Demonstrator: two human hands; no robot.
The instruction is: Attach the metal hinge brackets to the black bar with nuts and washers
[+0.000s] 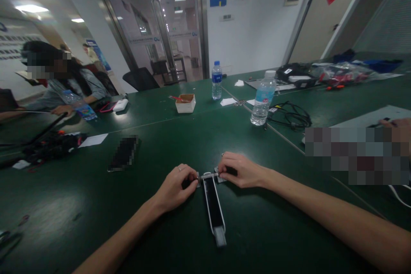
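The thumb and forefinger of our left hand [176,186] are narrowed to a pinch on the left end of a slim metal crosspiece [208,176], and those of our right hand [241,170] pinch its right end; we cannot tell exactly how the fingertips meet it. The crosspiece lies across the far end of a long, narrow white-edged frame [224,218], dark inside, which points toward us on the green table [154,235] and ends nearest us in a grey tab [220,236]. Farther left we see a dark flat device [123,154]; beyond, a small open box [189,107], a blue-capped bottle [217,81] and, to the right, a white-capped bottle [263,100] beside coiled black cable [293,115]. At far left sits a co-worker [94,85]; another person's hand [401,132] shows at the right edge.
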